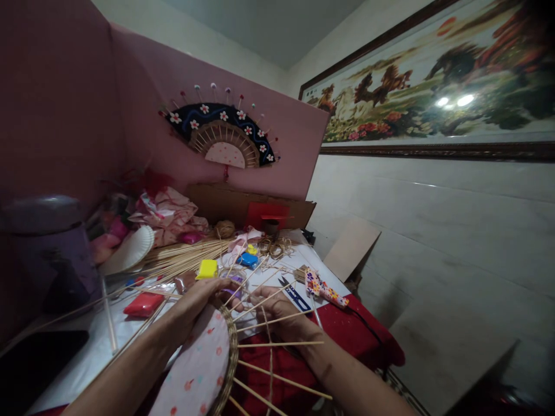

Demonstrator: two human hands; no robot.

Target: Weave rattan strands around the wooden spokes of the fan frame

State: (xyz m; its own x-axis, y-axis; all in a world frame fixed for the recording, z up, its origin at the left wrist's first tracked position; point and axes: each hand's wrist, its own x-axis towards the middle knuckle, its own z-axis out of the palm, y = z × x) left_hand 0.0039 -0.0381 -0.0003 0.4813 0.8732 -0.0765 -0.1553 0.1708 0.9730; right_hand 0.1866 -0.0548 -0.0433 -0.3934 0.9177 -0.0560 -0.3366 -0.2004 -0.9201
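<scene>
A half-round fan base [197,364] covered in pale dotted cloth tilts in front of me. Braided twine edges its curve, and several thin bamboo sticks [280,345] spread out from it. My left hand [219,292] grips the upper rim, its fingers partly behind the sticks. Close by, my right hand [275,309] has its fingers pinched together among the upper sticks, on a strand of twine [271,370] that hangs down across the lower ones. The sticks partly cover the right fingers.
Snips [295,294] and a flower-patterned glue gun [323,289] with a cord lie to the right. Yellow [207,269], blue [248,260] and red packets [144,304] lie beyond and left. Loose bamboo sticks [186,251] are heaped behind; a finished fan [225,136] stands against the pink panel.
</scene>
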